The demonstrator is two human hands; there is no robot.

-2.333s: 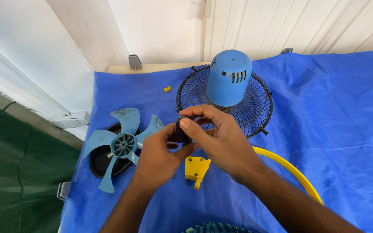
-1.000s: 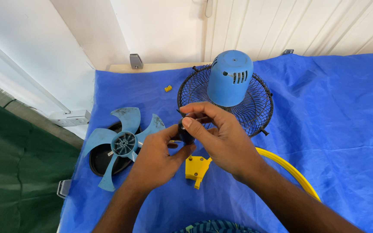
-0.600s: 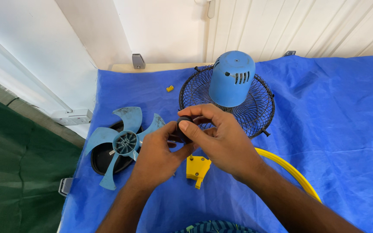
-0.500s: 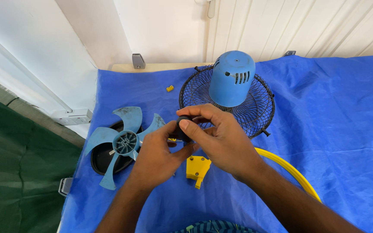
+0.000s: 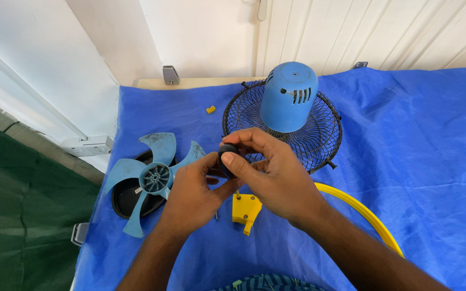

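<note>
Head cam: both hands pinching a small black knob-like part over the middle of the blue-covered table.

Left hand (image 5: 192, 196) and right hand (image 5: 273, 178) are both gripped on the small black part (image 5: 225, 158), thumbs and fingertips closed around it, held up off the blue sheet (image 5: 432, 161). Just under the hands sits a yellow plastic bracket (image 5: 245, 209), with a yellow hoop (image 5: 362, 211) curving off toward the near right edge. Blue fan blade (image 5: 152, 178) lies on a black disc (image 5: 124, 200) near the left edge. Toward the far edge, a blue motor cover (image 5: 288, 97) stands on the black wire guard (image 5: 319, 141), and a tiny yellow clip (image 5: 210, 109) is just beside that.
</note>
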